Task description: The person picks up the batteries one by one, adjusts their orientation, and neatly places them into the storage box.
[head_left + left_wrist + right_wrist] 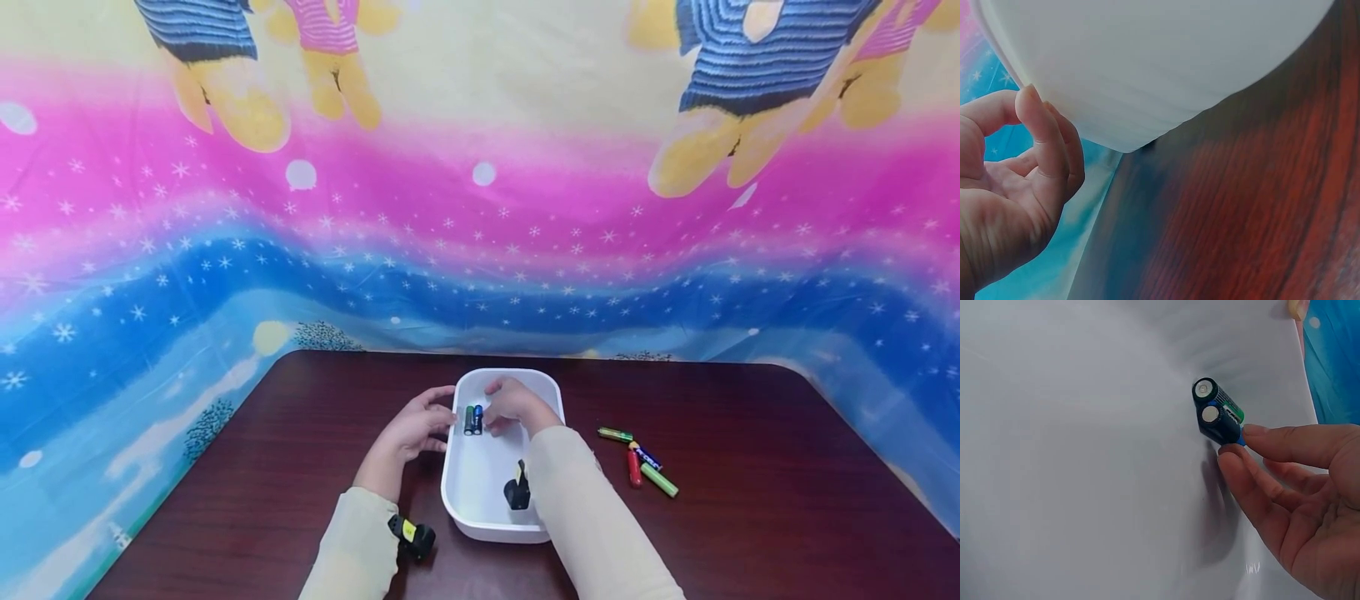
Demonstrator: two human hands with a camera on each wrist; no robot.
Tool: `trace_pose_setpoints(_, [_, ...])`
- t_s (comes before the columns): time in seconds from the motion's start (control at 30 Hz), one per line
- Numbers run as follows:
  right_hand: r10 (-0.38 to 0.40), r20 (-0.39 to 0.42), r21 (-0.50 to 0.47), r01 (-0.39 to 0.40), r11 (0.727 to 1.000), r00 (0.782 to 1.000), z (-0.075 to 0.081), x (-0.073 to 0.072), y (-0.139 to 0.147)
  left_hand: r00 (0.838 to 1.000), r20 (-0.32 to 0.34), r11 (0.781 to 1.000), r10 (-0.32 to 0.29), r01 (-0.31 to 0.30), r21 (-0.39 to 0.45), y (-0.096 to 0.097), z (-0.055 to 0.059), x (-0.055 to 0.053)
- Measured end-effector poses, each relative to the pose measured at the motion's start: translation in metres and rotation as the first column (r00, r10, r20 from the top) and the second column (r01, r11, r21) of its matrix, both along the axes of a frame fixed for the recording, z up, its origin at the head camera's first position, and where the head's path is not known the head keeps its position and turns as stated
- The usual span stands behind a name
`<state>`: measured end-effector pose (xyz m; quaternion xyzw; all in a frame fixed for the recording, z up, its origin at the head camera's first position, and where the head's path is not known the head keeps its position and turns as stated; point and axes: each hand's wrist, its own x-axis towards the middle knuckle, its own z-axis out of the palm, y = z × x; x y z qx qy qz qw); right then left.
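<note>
A white plastic tray [480,500] with raised walls stands on the table. At its left rim is my left hand [415,427], whose thumb and fingers pinch the edge; in the left wrist view its curled fingertips [1030,94] meet the tray wall. Inside the tray, toward the far left, a green battery [468,421] and a blue battery [478,419] stand side by side, touching. My right hand [513,404] reaches into the tray. Its thumb and finger pinch the blue battery [1222,428], next to the green one [1229,403].
Right of the tray, loose batteries lie on the dark red table [750,433]: a green-yellow one [615,434], a red one [634,469], a dark blue one [647,456] and a light green one [660,481]. A patterned cloth [480,250] hangs behind the table.
</note>
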<state>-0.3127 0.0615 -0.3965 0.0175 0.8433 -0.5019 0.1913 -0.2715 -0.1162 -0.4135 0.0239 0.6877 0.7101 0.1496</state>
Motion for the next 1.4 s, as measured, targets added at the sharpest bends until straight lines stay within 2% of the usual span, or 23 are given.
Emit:
trace_pose_setpoints(0.6, [-0.030, 0.003, 0.011, 0.030, 0.999, 1.000, -0.004, 0.001, 0.007, 1.000, -0.003, 1.000, -0.012, 0.012, -0.004, 0.005, 0.000, 0.000])
trace_pose_setpoints(0.8, [-0.025, 0.002, 0.033, 0.025, 0.999, 1.000, 0.003, 0.000, 0.010, 1.000, -0.001, 1.000, -0.016, 0.016, 0.000, 0.006, 0.000, 0.000])
trace_pose_setpoints(0.9, [0.014, -0.010, 0.007, -0.014, 1.000, 1.000, 0.019, -0.003, 0.016, 1.000, 0.002, 1.000, -0.011, 0.011, -0.007, 0.007, 0.000, 0.000])
trace_pose_setpoints(1.07, [0.102, -0.056, -0.059, -0.106, 0.993, 0.993, 0.061, -0.011, 0.042, 1.000, 0.002, 1.000, -0.015, 0.015, -0.017, 0.007, 0.001, -0.001])
trace_pose_setpoints(1.17, [0.135, -0.087, -0.044, -0.140, 0.989, 0.987, 0.083, -0.016, 0.064, 1.000, 0.006, 1.000, -0.016, 0.016, -0.015, 0.005, 0.001, -0.001])
trace_pose_setpoints(1.27, [0.151, -0.109, -0.029, -0.155, 0.987, 0.982, 0.097, -0.018, 0.091, 1.000, 0.009, 1.000, -0.009, 0.009, -0.017, 0.002, 0.001, -0.001])
trace_pose_setpoints(1.4, [0.154, -0.124, 0.000, -0.155, 0.988, 0.980, 0.108, -0.015, 0.133, 1.000, 0.009, 1.000, -0.012, 0.012, -0.016, 0.000, 0.001, -0.001])
